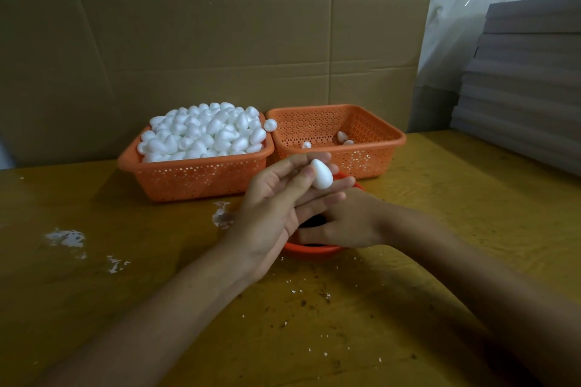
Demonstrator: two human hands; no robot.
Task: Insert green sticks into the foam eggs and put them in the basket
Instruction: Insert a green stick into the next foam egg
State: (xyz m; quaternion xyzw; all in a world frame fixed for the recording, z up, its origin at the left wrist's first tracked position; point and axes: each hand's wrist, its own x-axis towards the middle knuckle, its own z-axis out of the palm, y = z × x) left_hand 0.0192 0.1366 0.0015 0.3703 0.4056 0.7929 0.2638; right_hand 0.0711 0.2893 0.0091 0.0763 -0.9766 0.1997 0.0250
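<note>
Currently the foam egg (322,174) sits in the left hand (276,207), which is turned palm up: the thumb presses it against the outstretched fingers, pointed end up, above a small red bowl (311,249). The right hand (349,223) lies lower, just under the left one, reaching into that bowl; its thumb shows, but its fingers are hidden behind the left palm, so I cannot tell how they are set. The two hands overlap closely. The egg is white, smooth and matte, with a slightly grainy surface. What is inside the bowl shows only as a dark patch. Behind the hands stand two orange plastic baskets with perforated walls, side by side and touching: the full basket (195,176) holds a heap of eggs (204,135), and the second basket (371,135) holds three eggs (342,136) on its floor. One loose egg (270,125) rests where the two rims meet. The table (314,324) is yellowish, worn wood, speckled with white crumbs (66,237). Plain brown cardboard (220,41) forms the backdrop, and a stack of grey sheets (522,78) stands at the right
</note>
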